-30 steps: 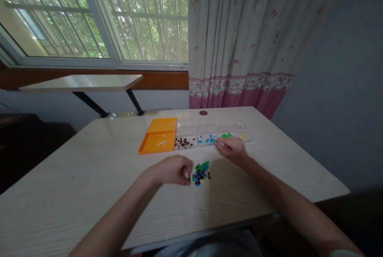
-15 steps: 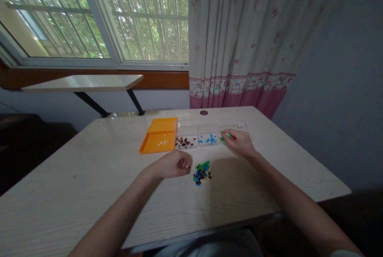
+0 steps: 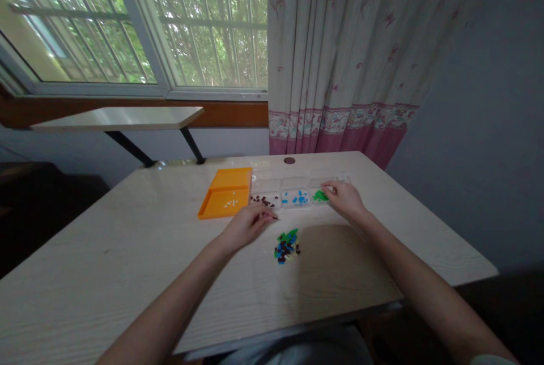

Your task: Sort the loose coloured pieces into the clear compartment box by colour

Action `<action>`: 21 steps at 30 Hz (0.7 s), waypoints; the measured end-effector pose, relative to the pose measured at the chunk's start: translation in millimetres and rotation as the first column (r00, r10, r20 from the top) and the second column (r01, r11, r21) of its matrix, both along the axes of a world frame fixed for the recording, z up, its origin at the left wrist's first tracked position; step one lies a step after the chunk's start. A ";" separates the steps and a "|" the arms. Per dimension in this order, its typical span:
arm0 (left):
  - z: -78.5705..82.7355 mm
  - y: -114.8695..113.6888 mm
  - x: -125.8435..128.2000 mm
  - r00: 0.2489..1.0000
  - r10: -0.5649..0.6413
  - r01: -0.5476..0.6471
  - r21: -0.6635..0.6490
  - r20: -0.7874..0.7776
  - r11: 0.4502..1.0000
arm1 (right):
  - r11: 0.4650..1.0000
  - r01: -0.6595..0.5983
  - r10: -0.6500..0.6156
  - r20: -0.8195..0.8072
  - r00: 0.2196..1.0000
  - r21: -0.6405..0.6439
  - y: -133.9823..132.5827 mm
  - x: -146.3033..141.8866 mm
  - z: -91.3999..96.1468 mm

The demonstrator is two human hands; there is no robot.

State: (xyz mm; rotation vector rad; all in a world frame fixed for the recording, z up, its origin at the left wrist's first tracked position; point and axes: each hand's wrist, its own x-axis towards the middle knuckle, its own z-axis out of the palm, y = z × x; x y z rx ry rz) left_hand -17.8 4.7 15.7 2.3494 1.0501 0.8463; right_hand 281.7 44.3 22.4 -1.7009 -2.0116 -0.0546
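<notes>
Currently, head view: the person sits at a pale wood-grain desk (image 3: 127,251), both bare hands forward. The left hand (image 3: 250,223) pinches a small dark-brown piece (image 3: 276,218) between its fingertips, just in front of a clear plastic compartment box (image 3: 281,198). The right hand (image 3: 344,196) is at the box's green compartment, thumb and fingers drawn together; from where I stand I cannot tell whether anything is between them.

Box contents, left to right: loose dark-brown pieces (image 3: 258,199), bright-blue pieces (image 3: 300,198), then bright-green pieces (image 3: 319,196) just beside the right fingertips. What lies farther right is hidden by that hand.

Left of the box, just beside it: an open orange plastic case (image 3: 232,177), small white pieces (image 3: 231,203) scattered in its near half. Nearer the person, between the forearms, a mixed pile of small green, blue, dark-brown and pale-yellow pieces (image 3: 287,246) lies directly on the desk, apart from both hands.
</notes>
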 end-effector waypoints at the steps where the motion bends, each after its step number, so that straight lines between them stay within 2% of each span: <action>1: -0.5 -0.4 1.3 1.000 0.020 -0.020 0.007 0.022 1.000 | 1.000 -0.026 0.027 -0.010 1.000 0.008 -1.7 -2.4 0.3; 5: -0.4 -5.4 10.4 0.992 0.050 -0.050 -0.004 0.116 0.999 | 0.974 -0.225 0.225 -0.016 0.974 0.018 -16.4 -26.2 -4.4; 10: 2.7 -12.9 21.3 0.987 0.019 -0.017 -0.011 0.159 1.000 | 0.862 -0.503 0.504 0.006 0.864 0.063 -42.5 -65.9 -16.2; 14: 3.6 -14.6 23.5 0.989 -0.006 0.008 -0.010 0.146 1.000 | 0.824 -0.553 0.559 -0.024 0.829 0.123 -52.5 -76.0 -17.3; 21: 3.3 -15.7 24.5 0.982 0.018 -0.014 -0.018 0.187 1.000 | 0.810 -0.567 0.575 -0.010 0.818 0.150 -52.2 -72.4 -13.2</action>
